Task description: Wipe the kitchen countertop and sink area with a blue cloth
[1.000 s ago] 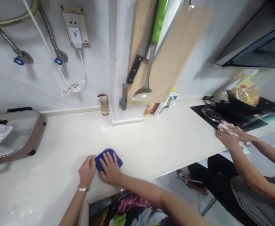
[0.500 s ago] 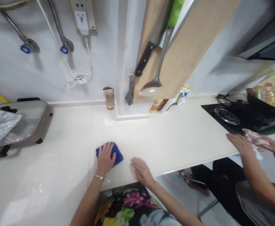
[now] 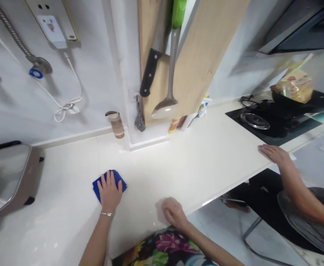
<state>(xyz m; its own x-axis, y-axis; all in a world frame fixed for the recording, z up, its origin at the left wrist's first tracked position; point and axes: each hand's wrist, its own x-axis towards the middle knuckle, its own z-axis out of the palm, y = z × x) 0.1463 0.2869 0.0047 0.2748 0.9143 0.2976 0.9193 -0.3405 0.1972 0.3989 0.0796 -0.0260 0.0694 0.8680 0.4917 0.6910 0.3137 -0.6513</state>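
Note:
My left hand (image 3: 110,190) lies palm down on a folded blue cloth (image 3: 97,189), fingers spread, pressing it against the white countertop (image 3: 139,184). A silver bracelet circles that wrist. To its right, my right hand (image 3: 175,213) rests near the counter's front edge with its fingers curled under in a loose fist. Nothing shows in it. A small brown-and-clear bottle (image 3: 116,125) stands against the wall beyond the cloth.
An electric pan (image 3: 30,173) sits at the left. Ahead, a knife (image 3: 150,72), a ladle (image 3: 173,70) and a steel scrubber (image 3: 139,120) hang by a wooden board (image 3: 200,66). Right: a black cooktop (image 3: 278,123) and a co-worker's hand (image 3: 274,152) on the counter edge.
My left hand and the blue cloth have shifted left within the view, which has turned too. My right hand has curled from flat. The co-worker's other hand and pinkish rag have left sight.

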